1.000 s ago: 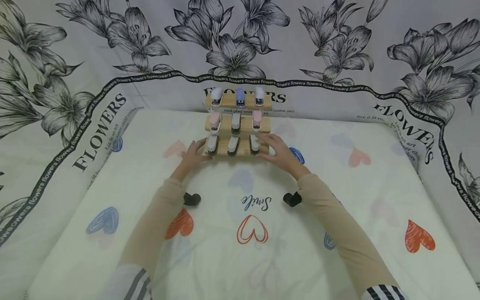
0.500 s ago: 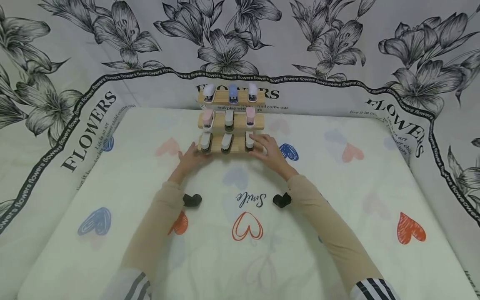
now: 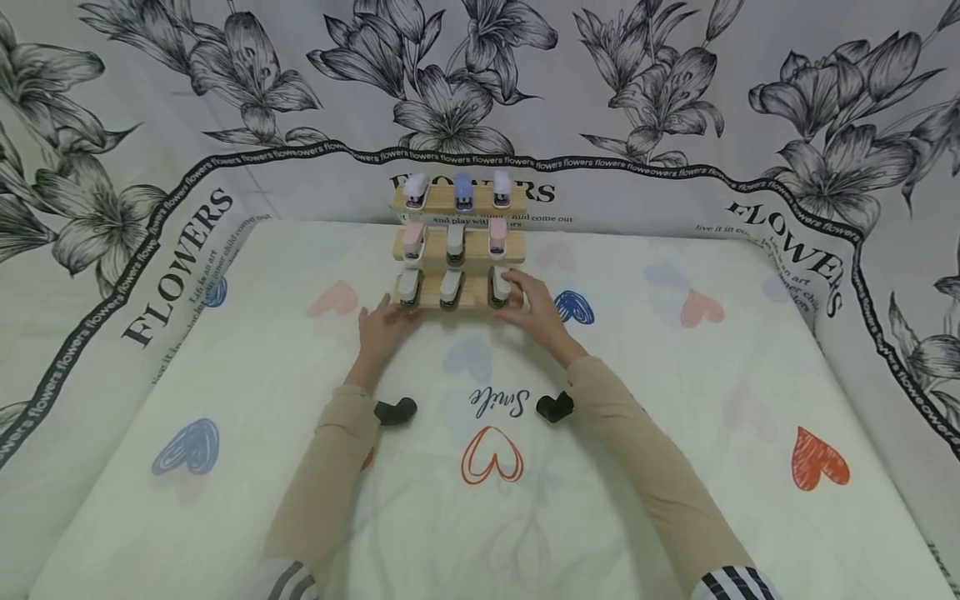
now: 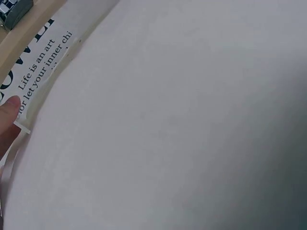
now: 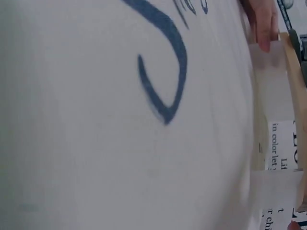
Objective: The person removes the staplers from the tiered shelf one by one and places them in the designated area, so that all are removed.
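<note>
A three-tier wooden display rack (image 3: 480,300) holds several small staplers in rows. My left hand (image 3: 384,329) grips the rack's front left corner, with the thumb along its front edge. In the left wrist view, only a thumb (image 4: 10,111) and part of a finger show, below the wooden board. My right hand (image 3: 536,308) pinches the rightmost white and dark stapler (image 3: 498,286) on the lowest tier, which leans slightly. Beside it stand a middle white stapler (image 3: 450,287) and a left white stapler (image 3: 408,286). In the right wrist view, the left hand (image 5: 264,21) touches the rack's end.
On the middle tier stand two pink staplers, one of them the left pink stapler (image 3: 413,240), and a grey stapler (image 3: 455,243). The top tier bears a blue stapler (image 3: 463,192) between two white ones. Behind hangs flower-printed cloth (image 3: 450,100); a heart-printed sheet (image 3: 480,517) lies below.
My right hand has shifted from the rack's right end onto the rightmost front stapler, which now leans. My left hand has slid slightly down at the left corner. The head view has shifted slightly.
</note>
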### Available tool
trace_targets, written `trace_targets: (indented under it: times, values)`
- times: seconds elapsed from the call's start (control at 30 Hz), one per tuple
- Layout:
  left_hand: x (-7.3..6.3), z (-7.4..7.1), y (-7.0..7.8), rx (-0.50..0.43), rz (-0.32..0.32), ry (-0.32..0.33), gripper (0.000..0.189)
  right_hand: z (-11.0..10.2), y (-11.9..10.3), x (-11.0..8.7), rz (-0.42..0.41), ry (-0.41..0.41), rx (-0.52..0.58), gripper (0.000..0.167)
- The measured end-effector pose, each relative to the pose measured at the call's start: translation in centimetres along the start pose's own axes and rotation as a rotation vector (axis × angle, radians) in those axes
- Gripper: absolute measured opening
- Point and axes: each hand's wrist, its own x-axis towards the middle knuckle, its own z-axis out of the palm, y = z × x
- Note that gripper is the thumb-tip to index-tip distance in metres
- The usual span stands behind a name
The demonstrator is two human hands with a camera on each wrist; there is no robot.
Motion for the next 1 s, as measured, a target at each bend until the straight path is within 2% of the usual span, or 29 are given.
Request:
trace_targets:
  times: [0.17,0.27,0.47,0.73,0.87,1.0]
  values:
    - [-0.5,0.3,-0.3,-0.025,0.029,0.025,0.036,0.8,-0.5,-0.7,0.006,0.054,0.016,0.057]
    - [-0.9,0.2,-0.1,-0.035,0.031,0.023,0.036,1.3,-0.1,-1.2,0.031,0.057,-0.035,0.055]
    - [-0.8,0.1,0.1,-0.027,0.042,0.026,0.038,1.4,-0.8,-1.1,0.038,0.044,-0.066,0.056]
    - [-0.5,0.1,0.1,-0.047,0.064,0.037,0.035,1.0,-0.8,-0.4,0.031,-0.015,-0.103,0.066]
    - [-0.4,0.1,0.2,-0.054,0.06,0.033,0.036,0.8,-1.0,-0.1,0.053,-0.026,-0.072,0.064]
    - [-0.6,0.1,0.3,-0.053,0.047,0.029,0.036,0.7,-0.9,-0.1,0.073,-0.027,-0.046,0.055]
